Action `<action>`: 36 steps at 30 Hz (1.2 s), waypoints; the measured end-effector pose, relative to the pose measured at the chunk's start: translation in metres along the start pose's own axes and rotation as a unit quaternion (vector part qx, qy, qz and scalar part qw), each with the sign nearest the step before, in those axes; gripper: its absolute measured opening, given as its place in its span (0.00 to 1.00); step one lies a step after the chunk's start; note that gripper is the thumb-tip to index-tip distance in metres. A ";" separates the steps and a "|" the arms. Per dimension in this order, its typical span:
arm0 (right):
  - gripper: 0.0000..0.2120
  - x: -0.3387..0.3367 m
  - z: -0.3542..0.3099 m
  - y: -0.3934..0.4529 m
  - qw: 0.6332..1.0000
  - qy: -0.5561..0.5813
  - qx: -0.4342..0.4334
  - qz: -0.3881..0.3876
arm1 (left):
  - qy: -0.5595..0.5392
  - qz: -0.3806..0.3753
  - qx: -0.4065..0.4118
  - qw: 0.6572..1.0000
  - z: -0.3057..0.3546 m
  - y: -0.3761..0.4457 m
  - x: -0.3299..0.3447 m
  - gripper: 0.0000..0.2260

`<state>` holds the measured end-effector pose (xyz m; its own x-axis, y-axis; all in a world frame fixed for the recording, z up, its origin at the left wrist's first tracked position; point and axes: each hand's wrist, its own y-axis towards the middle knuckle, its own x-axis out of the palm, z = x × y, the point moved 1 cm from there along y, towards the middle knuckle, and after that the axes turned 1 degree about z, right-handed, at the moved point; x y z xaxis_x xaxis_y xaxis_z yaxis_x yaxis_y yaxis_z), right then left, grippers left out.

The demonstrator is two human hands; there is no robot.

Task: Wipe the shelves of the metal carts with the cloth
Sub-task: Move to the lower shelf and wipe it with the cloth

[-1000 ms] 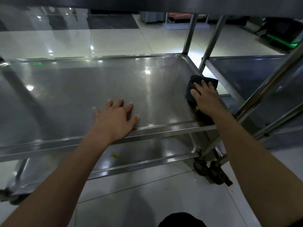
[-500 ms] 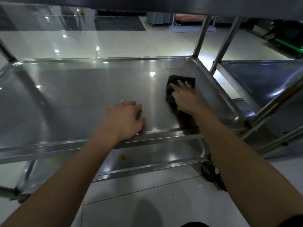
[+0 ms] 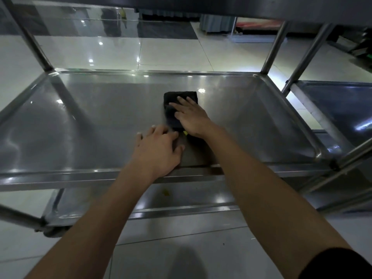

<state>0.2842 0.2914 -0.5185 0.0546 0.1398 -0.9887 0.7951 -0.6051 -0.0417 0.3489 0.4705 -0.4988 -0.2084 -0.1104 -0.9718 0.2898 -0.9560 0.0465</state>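
- The left hand (image 3: 159,150) lies flat, palm down, on the shelf (image 3: 80,125), fingers straight and slightly spread, just inside the shelf's near rim.
- The left forearm reaches in over that rim from the lower left.
- The right hand (image 3: 191,117) presses flat on the cloth (image 3: 181,97) near the shelf's middle, fingers extended and pointing away.
- The right forearm crosses the near rim from the lower right; a dark sleeve (image 3: 332,264) shows at its upper end.
- The hands lie near each other, apart.

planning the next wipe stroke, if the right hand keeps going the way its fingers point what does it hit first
Probably nothing soon: past the cloth under the right hand, bare shelf runs to the far rim.
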 end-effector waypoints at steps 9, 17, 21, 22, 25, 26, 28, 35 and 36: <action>0.21 -0.017 0.104 -0.052 0.988 0.051 0.115 0.084 | 0.048 -0.021 -0.043 0.998 0.019 0.005 0.001 0.29; 0.26 -0.029 0.206 -0.098 0.942 0.072 0.307 0.112 | 0.026 -0.007 -0.053 0.998 0.022 0.007 0.001 0.29; 0.26 -0.027 0.221 -0.104 0.937 0.098 0.316 0.109 | 0.041 -0.005 -0.065 0.997 0.027 0.001 0.002 0.27; 0.26 -0.026 0.220 -0.105 0.938 0.096 0.314 0.111 | 0.040 -0.009 -0.068 0.997 0.028 0.001 0.002 0.27; 0.27 -0.025 0.215 -0.119 0.940 0.092 0.307 0.113 | 0.034 -0.015 -0.073 0.997 0.028 0.001 0.002 0.28; 0.27 -0.025 0.215 -0.126 0.942 0.090 0.302 0.114 | 0.029 -0.018 -0.074 0.997 0.028 0.002 0.002 0.28; 0.26 -0.025 0.212 -0.141 0.944 0.096 0.294 0.114 | 0.018 -0.026 -0.077 0.997 0.028 0.003 0.002 0.28; 0.27 -0.022 0.185 -0.196 0.937 0.098 0.316 0.116 | 0.000 -0.023 -0.079 0.997 0.026 0.004 0.003 0.26; 0.27 -0.020 0.180 -0.204 0.936 0.097 0.322 0.109 | -0.003 -0.019 -0.078 0.997 0.027 0.003 0.003 0.26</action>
<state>0.0123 0.2710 -0.5159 0.3311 0.0605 -0.9417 0.2275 -0.9736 0.0175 0.3239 0.4595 -0.4955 -0.2281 -0.0771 -0.9706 0.4234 -0.9055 -0.0276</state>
